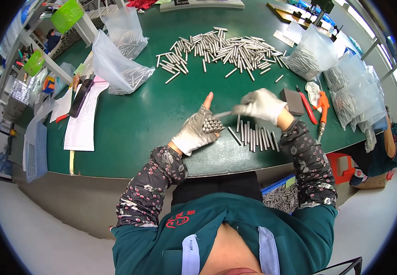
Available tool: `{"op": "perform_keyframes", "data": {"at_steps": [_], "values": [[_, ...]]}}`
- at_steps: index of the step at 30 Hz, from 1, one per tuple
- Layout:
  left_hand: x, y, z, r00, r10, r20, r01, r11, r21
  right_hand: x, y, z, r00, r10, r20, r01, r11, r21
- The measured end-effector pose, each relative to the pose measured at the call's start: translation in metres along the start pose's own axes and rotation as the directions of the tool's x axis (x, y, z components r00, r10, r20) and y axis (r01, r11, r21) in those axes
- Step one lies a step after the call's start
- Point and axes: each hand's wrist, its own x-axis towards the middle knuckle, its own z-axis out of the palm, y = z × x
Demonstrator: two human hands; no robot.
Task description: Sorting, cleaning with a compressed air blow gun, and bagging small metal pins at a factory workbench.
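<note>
Pin bundle sat in the left grip, ends facing right. That hand was gloved, fingers curled round the pins, thumb sticking out past them. Right grip, also gloved, was just right of it and closed: it pinched a thin piece, pointed toward the bundle. Probably a pin, but blurred; couldn't tell whether it touched the others.

Loose row of pins lay on the green bench, just on the body side of the right grip, some slanted. Big pin heap spread beyond both grips.

Right of the right grip: dark block nearest, then red-handled tool, then orange air gun. Pin-filled bags stood farther out.

Beyond the left grip, off to its left: clear bag with pins. Paper sheets lay well left.
</note>
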Motion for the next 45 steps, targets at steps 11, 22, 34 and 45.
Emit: {"op": "perform_keyframes", "data": {"at_steps": [11, 22, 34, 45], "values": [[0.000, -0.003, 0.001, 0.999, 0.040, -0.025, -0.037, 0.995, 0.091, -0.002, -0.015, 0.006, 0.990, -0.133, 0.039, 0.135, 0.989, -0.067], [-0.001, 0.010, 0.005, 0.997, -0.074, 0.021, 0.074, 0.997, 0.000, -0.006, 0.008, -0.022, 0.985, 0.173, -0.025, -0.175, 0.978, -0.114], [0.000, -0.005, 0.001, 0.999, 0.021, -0.030, -0.019, 0.997, 0.072, -0.011, -0.029, -0.002, 0.999, -0.040, 0.024, 0.042, 0.998, -0.046], [-0.005, 0.008, 0.005, 0.997, -0.080, -0.018, 0.078, 0.994, -0.072, 0.002, -0.005, 0.001, 1.000, 0.016, -0.016, -0.017, 0.999, -0.040]]}}
